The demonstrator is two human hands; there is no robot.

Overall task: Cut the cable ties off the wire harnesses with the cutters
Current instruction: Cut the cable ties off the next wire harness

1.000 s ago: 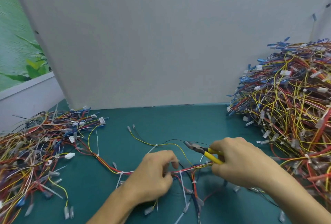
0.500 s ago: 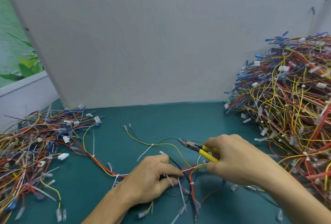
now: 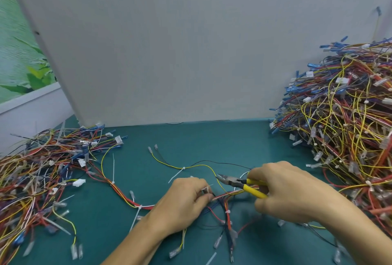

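- My right hand [image 3: 290, 192] grasps the cutters [image 3: 237, 182] by their yellow handles. My fingers cover most of the handles, so only the dark head and a short yellow stretch show.
- The head of the cutters points left, low over the green table [image 3: 201, 137], with its tip just beside a thin yellow wire. The jaws are small and dark, and I cannot tell whether they are parted.
- My left hand [image 3: 182, 205] lies knuckles up, fingers curled down onto the harness [image 3: 229, 195], a bundle of red, blue and black wires running between my two hands.
- Something small and white sits at the left fingertips. It is blurred and I cannot make out what it is.
- The harness disappears under my left palm and shows again further left as a red and yellow run. There a white cable tie [image 3: 140, 207] wraps round it, its tail trailing toward me.
- Both forearms are cut off by the bottom edge.
- The left heap [image 3: 38, 171] of wires runs out past the left edge, and its near part is smeared.
- The right heap [image 3: 343, 116] stands taller and is cut off by the right edge. Single wires in it are hard to follow.
- A pale board [image 3: 191, 42] stands at the back of the table and fills the upper view.
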